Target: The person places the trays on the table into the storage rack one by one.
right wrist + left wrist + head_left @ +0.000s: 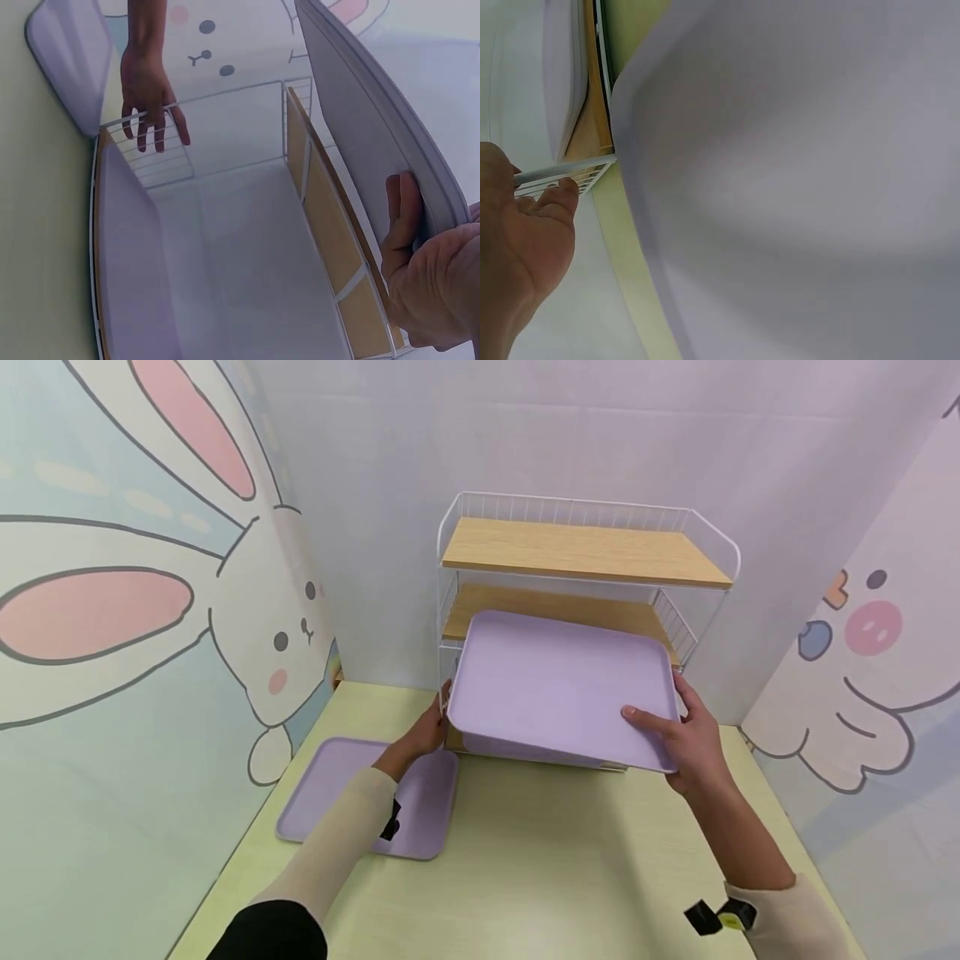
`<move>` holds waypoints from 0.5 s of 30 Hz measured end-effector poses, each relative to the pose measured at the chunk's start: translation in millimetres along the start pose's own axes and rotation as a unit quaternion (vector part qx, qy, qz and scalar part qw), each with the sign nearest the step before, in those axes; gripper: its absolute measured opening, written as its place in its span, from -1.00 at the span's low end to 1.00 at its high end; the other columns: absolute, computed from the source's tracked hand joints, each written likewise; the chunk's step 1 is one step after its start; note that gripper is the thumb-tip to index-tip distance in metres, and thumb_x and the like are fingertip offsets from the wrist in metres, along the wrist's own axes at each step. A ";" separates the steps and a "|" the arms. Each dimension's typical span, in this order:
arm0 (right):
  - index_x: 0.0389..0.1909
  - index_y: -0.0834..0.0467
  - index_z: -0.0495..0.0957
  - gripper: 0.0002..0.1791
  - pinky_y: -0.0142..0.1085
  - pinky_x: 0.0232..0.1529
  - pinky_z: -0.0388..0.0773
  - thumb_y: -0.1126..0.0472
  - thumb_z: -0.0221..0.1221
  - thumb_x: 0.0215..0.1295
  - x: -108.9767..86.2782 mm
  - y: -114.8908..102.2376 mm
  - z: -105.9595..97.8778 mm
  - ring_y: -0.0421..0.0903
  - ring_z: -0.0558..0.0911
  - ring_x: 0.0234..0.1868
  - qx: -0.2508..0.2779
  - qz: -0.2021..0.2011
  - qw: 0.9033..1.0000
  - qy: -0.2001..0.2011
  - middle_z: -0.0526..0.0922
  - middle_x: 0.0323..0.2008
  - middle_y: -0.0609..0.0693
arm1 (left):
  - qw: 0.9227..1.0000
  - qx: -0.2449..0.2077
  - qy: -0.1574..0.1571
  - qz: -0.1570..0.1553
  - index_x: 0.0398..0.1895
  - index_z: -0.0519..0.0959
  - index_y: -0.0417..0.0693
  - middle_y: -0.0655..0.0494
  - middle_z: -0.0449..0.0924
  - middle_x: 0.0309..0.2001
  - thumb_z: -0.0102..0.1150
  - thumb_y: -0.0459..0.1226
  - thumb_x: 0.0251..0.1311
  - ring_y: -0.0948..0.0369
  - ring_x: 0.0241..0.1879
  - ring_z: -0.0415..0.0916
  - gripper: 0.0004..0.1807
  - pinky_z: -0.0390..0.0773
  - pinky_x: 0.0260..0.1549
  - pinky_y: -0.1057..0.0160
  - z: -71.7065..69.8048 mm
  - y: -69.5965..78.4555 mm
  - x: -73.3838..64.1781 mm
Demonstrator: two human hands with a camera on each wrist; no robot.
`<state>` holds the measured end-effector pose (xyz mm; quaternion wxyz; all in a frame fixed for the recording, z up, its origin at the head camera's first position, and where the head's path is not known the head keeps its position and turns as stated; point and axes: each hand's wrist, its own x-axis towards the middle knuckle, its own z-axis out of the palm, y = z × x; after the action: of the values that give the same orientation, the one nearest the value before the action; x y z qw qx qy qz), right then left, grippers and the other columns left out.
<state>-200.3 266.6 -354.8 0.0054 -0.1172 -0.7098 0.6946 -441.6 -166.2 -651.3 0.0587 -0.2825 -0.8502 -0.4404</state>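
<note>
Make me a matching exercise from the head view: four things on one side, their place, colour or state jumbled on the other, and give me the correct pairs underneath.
Things
1. Right hand
2. Left hand
3. Leftmost tray
4. Top shelf

Places, colours, states
A. Flat on the tabletop
B. Light brown
C. At the side of the wire rack
D. Holding the tilted tray by one end, thumb on its upper face

Right pairs: 1-D, 2-C, 3-A, 4-B
</note>
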 end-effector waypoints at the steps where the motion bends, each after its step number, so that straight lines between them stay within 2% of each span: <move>1: 0.86 -0.48 -0.11 0.35 -0.16 -0.21 0.90 0.18 0.61 0.34 3.6 -1.3 0.6 -0.24 0.87 -0.22 -0.001 0.001 1.000 0.002 0.37 0.49 0.11 | 1.000 -0.009 -0.003 0.001 0.92 -0.38 0.24 -0.34 -0.08 0.84 -0.19 -0.12 0.81 -0.33 0.74 0.17 -0.14 0.27 0.69 -0.36 0.9 -5.7 1.0; 6: 0.88 -0.40 -0.16 0.35 -0.25 -0.20 0.88 0.18 0.58 0.38 21.6 -8.6 2.4 -0.28 0.84 -0.22 -0.011 0.000 1.000 -0.003 0.16 0.73 0.27 | 0.999 -0.033 -0.011 -0.025 0.91 -0.40 0.39 -0.43 -0.05 0.81 -0.13 -0.30 0.69 -0.42 0.69 0.23 -0.03 0.34 0.64 -0.41 3.3 -12.4 1.0; 9: 0.89 -0.37 -0.17 0.30 -0.30 -0.20 0.87 0.25 0.51 0.45 32.5 -18.4 3.3 -0.31 0.81 -0.21 -0.003 0.002 1.000 -0.023 0.02 0.82 0.26 | 0.999 -0.034 -0.003 -0.032 0.92 -0.37 0.38 -0.41 -0.04 0.82 -0.14 -0.30 0.68 -0.39 0.72 0.18 -0.03 0.33 0.65 -0.41 2.2 -0.8 -1.4; 10: 0.89 -0.36 -0.17 0.28 -0.31 -0.20 0.87 0.27 0.48 0.47 35.9 -22.4 3.7 -0.32 0.80 -0.19 0.005 0.007 0.999 -0.032 0.01 0.83 0.22 | 0.999 -0.033 -0.004 -0.027 0.92 -0.36 0.32 -0.42 -0.05 0.82 -0.14 -0.31 0.68 -0.38 0.73 0.16 -0.04 0.32 0.66 -0.39 -3.7 18.3 -6.8; 13: 0.90 -0.34 -0.22 0.23 -0.33 -0.17 0.85 0.34 0.36 0.53 44.7 -33.6 4.6 -0.31 0.76 -0.11 0.024 0.025 0.998 -0.060 -0.02 0.83 0.13 | 1.000 -0.027 0.003 -0.008 0.93 -0.34 0.17 -0.45 -0.04 0.81 -0.16 -0.31 0.69 -0.35 0.74 0.17 -0.08 0.35 0.67 -0.30 -11.4 42.2 -13.1; 15: 0.90 -0.32 -0.27 0.21 -0.32 -0.14 0.83 0.37 0.29 0.57 49.3 -39.8 5.5 -0.26 0.70 -0.02 0.038 0.037 0.996 -0.073 -0.03 0.82 0.07 | 0.999 -0.038 -0.004 0.000 0.92 -0.32 0.07 -0.53 -0.05 0.79 -0.18 -0.33 0.70 -0.39 0.73 0.16 -0.11 0.33 0.68 -0.32 -19.4 64.4 -17.8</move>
<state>-255.5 269.5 -323.3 -0.0678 -0.0926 -0.6766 0.7274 -395.4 -159.9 -599.6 0.0442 -0.2868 -0.8330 -0.4711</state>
